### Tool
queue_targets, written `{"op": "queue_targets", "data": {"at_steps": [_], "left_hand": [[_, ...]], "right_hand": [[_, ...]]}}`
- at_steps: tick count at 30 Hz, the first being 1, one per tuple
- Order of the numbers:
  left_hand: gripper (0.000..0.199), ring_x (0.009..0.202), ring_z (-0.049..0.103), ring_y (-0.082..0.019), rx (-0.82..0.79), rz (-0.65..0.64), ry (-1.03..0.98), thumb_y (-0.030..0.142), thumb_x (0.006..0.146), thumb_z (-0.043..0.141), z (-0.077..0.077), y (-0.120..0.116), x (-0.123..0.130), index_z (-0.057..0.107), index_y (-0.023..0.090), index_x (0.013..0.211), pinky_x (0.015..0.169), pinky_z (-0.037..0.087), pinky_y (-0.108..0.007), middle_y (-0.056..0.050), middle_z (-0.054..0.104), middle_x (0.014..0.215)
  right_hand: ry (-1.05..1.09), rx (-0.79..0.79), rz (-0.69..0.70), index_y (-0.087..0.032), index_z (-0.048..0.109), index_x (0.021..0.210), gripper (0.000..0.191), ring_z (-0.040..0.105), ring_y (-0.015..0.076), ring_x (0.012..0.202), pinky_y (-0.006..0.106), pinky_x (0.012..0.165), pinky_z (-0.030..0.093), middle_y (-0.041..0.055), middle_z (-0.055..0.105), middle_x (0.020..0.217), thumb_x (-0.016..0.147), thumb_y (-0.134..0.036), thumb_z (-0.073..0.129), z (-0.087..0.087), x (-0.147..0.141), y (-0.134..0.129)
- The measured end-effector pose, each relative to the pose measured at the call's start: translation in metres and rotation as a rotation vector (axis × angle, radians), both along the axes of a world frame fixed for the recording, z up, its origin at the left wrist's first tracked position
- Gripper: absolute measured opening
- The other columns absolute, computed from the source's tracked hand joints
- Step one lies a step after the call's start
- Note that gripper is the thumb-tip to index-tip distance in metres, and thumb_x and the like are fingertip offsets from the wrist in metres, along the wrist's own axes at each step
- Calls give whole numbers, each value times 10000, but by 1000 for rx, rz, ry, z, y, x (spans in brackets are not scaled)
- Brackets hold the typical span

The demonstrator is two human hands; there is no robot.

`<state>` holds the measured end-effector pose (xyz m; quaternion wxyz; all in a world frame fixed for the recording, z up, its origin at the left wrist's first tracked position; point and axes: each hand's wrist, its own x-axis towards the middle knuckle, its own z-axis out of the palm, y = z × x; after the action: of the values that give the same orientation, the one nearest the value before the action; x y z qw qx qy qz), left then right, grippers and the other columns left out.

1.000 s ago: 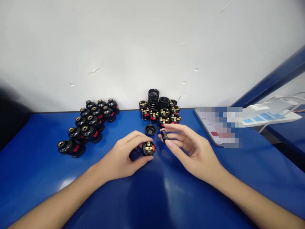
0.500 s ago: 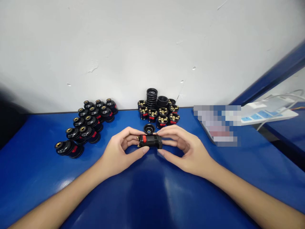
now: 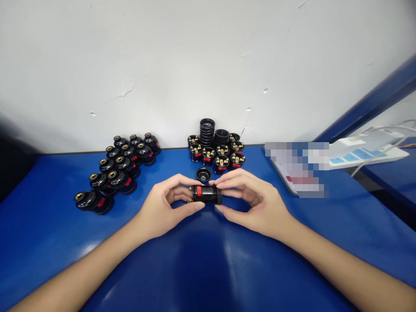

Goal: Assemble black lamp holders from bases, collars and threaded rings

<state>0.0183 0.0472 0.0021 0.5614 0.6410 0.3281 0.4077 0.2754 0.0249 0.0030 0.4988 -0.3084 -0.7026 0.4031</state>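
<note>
A black lamp socket (image 3: 209, 196) with a red switch lies sideways between my two hands, its brass terminals to the left. My left hand (image 3: 169, 201) closes thumb and fingers around its left part. On the right end sits a black ring (image 3: 219, 196), gripped between the thumb and fingers of my right hand (image 3: 251, 199). Just behind the socket is a black cup-shaped cap (image 3: 203, 175), open side up, with a small round insert inside. My far fingers are partly hidden behind the socket.
Capped sockets (image 3: 121, 182) stand in rows at the left. Several open sockets (image 3: 222, 164) with brass terminals stand at the back, beside a stack of black rings (image 3: 207, 132). A blurred phone-like object (image 3: 292, 173) and a white power strip (image 3: 367, 158) lie right on the blue table (image 3: 208, 268).
The socket has rolled a little about its long axis and shifted slightly right. Both hands keep hold of it, with the right fingers a bit changed around the ring.
</note>
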Motion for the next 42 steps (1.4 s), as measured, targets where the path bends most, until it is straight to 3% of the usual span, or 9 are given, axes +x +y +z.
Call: {"op": "queue_targets", "data": {"at_steps": [9, 15, 17, 22, 26, 31, 35, 40, 42], "left_hand": [[384, 1009, 845, -190, 49, 11, -81, 141, 803, 972, -1, 4, -1, 842, 215, 1156, 866, 726, -264, -92, 840, 1225], [75, 1065, 817, -181, 194, 88, -35, 190, 972, 835, -1, 3, -1, 882, 219, 1023, 919, 715, -254, -90, 821, 1137], [126, 1075, 809, -179, 194, 61, -43, 179, 953, 852, -2, 2, 0, 877, 236, 1064, 922, 720, -258, -83, 781, 1179], [447, 1252, 770, -218, 215, 9, -28, 145, 911, 884, -4, 1, -2, 813, 329, 1313, 1118, 670, -359, -67, 670, 1364], [409, 1266, 756, -224, 384, 18, 183, 215, 952, 863, -3, 5, -8, 803, 303, 1346, 1144, 641, -362, -75, 731, 1362], [395, 1032, 799, -169, 534, 77, 389, 256, 1028, 785, 0, 4, -9, 744, 266, 1421, 1006, 645, -292, -36, 844, 1170], [298, 899, 788, -145, 564, 97, 406, 280, 1067, 730, 1, 0, -7, 766, 241, 1360, 909, 645, -262, -22, 844, 1060], [480, 982, 793, -167, 541, 121, 349, 283, 951, 875, 1, 1, -6, 719, 238, 1403, 969, 648, -287, -33, 835, 1125], [462, 987, 788, -168, 560, 111, 330, 247, 928, 895, 1, 2, -6, 734, 237, 1361, 964, 652, -291, -43, 826, 1148]], "right_hand": [[78, -146, 9, -236, 813, 1170, 337, 832, 257, 1146, 462, 1016, 737, 72, 759, 1206, 868, -120, 906, -4, 1, 3], [107, -197, 27, -221, 834, 1152, 351, 862, 252, 1080, 415, 980, 747, 66, 784, 1163, 833, -115, 937, -3, 0, 3], [115, -224, 25, -218, 838, 1147, 351, 870, 252, 1060, 401, 979, 746, 63, 796, 1147, 826, -127, 946, -3, 0, 4], [121, -320, 25, -215, 834, 1145, 358, 881, 256, 1035, 384, 977, 744, 57, 844, 1110, 816, -165, 968, -3, 1, 5], [136, -359, 28, -204, 827, 1141, 361, 886, 267, 1021, 395, 965, 747, 69, 862, 1097, 813, -184, 977, -3, 2, 6], [142, -374, 23, -203, 819, 1143, 366, 889, 262, 1002, 385, 950, 749, 72, 868, 1098, 814, -194, 978, -3, 3, 6], [128, -382, 19, -204, 818, 1145, 374, 887, 256, 1014, 359, 944, 746, 70, 867, 1104, 807, -193, 980, -3, 3, 6], [141, -411, 23, -212, 815, 1137, 368, 892, 242, 981, 329, 909, 749, 63, 876, 1093, 809, -193, 979, -4, 4, 6], [140, -418, 29, -214, 813, 1135, 365, 892, 241, 985, 323, 906, 748, 62, 879, 1094, 810, -193, 979, -3, 4, 6]]}}
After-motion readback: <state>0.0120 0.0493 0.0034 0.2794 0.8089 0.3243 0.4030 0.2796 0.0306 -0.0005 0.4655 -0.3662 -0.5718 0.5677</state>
